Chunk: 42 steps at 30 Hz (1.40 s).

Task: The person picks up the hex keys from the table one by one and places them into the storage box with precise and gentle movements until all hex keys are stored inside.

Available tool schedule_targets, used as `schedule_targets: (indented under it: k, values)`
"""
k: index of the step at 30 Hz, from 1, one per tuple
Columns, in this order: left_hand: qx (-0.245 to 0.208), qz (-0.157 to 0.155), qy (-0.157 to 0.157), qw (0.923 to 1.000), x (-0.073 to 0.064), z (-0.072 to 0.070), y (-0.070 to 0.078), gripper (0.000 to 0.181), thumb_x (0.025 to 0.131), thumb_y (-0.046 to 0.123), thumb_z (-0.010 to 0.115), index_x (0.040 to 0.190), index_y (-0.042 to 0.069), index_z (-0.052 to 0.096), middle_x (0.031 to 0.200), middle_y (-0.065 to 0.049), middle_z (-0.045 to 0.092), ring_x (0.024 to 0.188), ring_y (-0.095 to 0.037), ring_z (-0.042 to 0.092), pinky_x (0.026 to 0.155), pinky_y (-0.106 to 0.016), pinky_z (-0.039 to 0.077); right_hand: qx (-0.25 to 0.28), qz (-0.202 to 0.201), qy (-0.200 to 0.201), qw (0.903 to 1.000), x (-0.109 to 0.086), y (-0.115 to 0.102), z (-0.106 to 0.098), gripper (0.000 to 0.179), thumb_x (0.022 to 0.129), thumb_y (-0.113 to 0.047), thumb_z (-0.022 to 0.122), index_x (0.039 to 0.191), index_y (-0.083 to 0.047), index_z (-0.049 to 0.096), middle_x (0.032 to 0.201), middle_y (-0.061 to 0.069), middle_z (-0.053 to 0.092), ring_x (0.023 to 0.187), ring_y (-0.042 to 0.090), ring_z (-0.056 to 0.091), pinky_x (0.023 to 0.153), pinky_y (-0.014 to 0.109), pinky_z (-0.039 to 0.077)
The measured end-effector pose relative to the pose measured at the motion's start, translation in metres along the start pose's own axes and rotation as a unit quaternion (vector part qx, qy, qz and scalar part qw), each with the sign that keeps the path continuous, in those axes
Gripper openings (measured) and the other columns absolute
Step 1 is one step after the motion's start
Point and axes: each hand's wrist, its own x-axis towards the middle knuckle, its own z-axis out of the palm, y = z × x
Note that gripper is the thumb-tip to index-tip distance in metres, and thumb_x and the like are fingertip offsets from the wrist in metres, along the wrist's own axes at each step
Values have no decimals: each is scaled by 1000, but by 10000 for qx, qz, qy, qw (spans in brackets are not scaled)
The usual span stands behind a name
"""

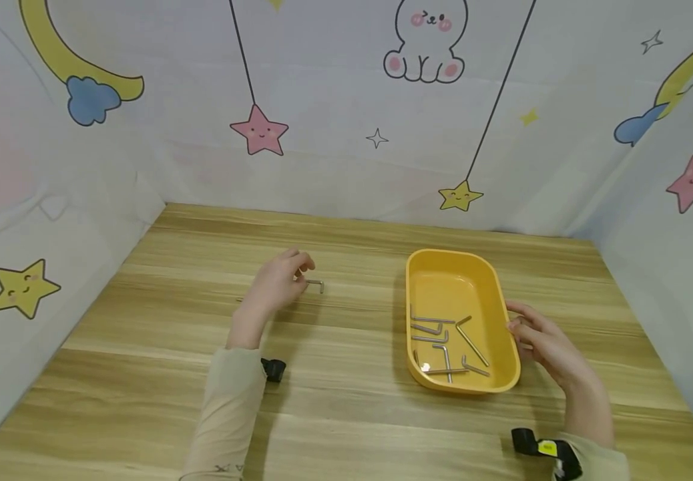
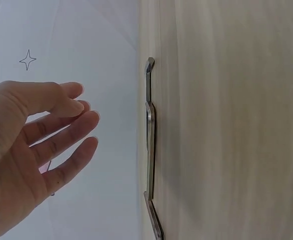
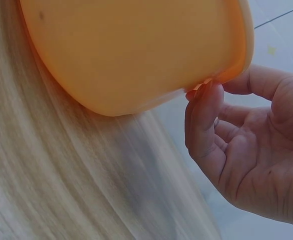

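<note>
My left hand [image 1: 277, 284] hovers above the table on the left, its fingers loosely bent with nothing between them. Close by its fingertips lies an L-shaped hex key [image 1: 321, 287]; the hand covers part of it. Seen from the left wrist, hex keys [image 2: 151, 155] lie in a row on the wood, apart from the fingers. On the right, my right hand [image 1: 553, 344] grips the edge of a yellow plastic tray [image 1: 454, 287] between thumb and fingers. The right wrist view shows the tray's outer side [image 3: 136, 55] and the fingertips at its edge. Several hex keys [image 1: 473, 345] lie inside, mostly toward its near end.
The wood-grain table [image 1: 346, 414] is enclosed by white cloth walls [image 1: 334, 80] printed with stars, moons and a cartoon animal. A small end of metal [image 1: 240, 300] shows left of the left wrist. Black wrist straps [image 1: 273, 369] sit on both arms.
</note>
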Motion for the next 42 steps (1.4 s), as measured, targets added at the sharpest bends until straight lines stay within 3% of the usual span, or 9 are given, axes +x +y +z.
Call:
schedule_targets:
  k: [8, 24, 32, 37, 42]
  values:
    - [-27, -183, -185, 9997, -1, 1, -6, 31, 83, 0, 60, 114, 6, 63, 106, -11, 63, 95, -25, 62, 81, -39, 53, -69, 16, 35, 10000, 0, 0, 0, 54, 101, -21, 47, 146, 0, 27, 93, -8, 59, 82, 5, 62, 72, 25, 56]
    - [198, -345, -715, 9967, -4, 7, -23, 19, 87, 2, 60, 104, 8, 65, 99, -8, 62, 93, -25, 59, 85, -42, 50, 24, -57, -43, 10000, 2, 1, 0, 55, 101, -21, 47, 146, 2, 26, 92, -7, 59, 80, 6, 63, 72, 26, 57]
    - [418, -46, -940, 9947, 0, 1, -29, 24, 81, -6, 59, 103, 3, 63, 96, -9, 61, 88, -24, 58, 81, -40, 51, 22, -22, 46, 10000, -1, 0, -1, 58, 101, -21, 47, 147, 4, 24, 91, -6, 58, 78, 6, 62, 70, 27, 57]
    - [777, 177, -1171, 9899, 4, 0, -33, 21, 84, -4, 60, 102, 6, 64, 95, -7, 61, 83, -20, 55, 78, -37, 51, 37, 28, 76, 10000, -1, -1, -1, 57, 100, -22, 48, 146, 2, 25, 91, -6, 59, 78, 7, 64, 71, 28, 57]
    - [1531, 849, -1193, 9773, 5, 3, -37, 14, 83, 2, 69, 92, 11, 61, 85, -2, 55, 75, -16, 49, 67, -31, 46, 17, 8, 51, 10000, 1, 0, 1, 57, 100, -21, 48, 146, 4, 25, 91, -6, 59, 78, 7, 64, 70, 29, 58]
